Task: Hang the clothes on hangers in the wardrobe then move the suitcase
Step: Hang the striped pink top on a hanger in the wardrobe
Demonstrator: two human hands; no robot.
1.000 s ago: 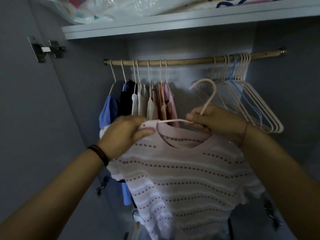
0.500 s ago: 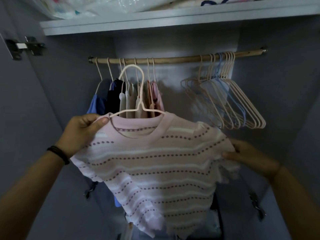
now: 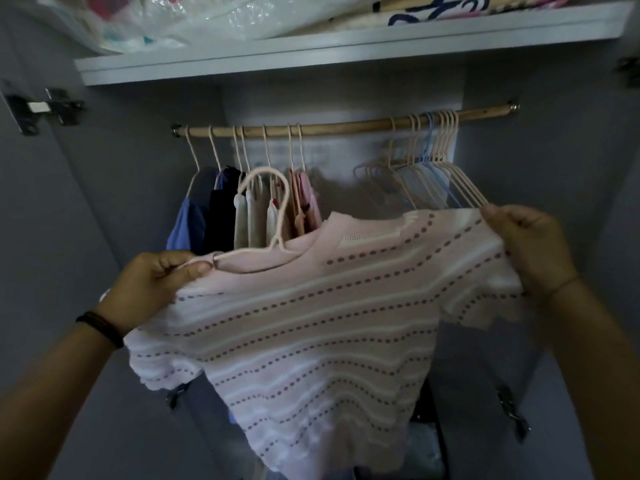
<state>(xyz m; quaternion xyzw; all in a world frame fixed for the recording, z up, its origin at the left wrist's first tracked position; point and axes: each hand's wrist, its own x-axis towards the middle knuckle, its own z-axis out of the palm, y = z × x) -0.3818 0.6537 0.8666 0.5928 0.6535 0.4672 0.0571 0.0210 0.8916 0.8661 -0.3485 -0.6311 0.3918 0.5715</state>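
A pale pink knitted top with dotted stripes is spread out in front of the open wardrobe, on a pink hanger whose hook sticks up through the neckline. My left hand pinches the top's left shoulder together with the hanger's end. My right hand grips the right shoulder and holds it higher, so the top tilts. Above and behind runs the wooden rail. The suitcase is not in view.
Several hung clothes crowd the rail's left half. Several empty hangers bunch at the right, leaving a gap between. A white shelf above carries plastic-wrapped bundles. Door hinges flank the opening.
My right hand left the hanger's hook, dropped to the sleeve, then rose to the right shoulder and pulled it taut. The hook now stands free above the neckline.
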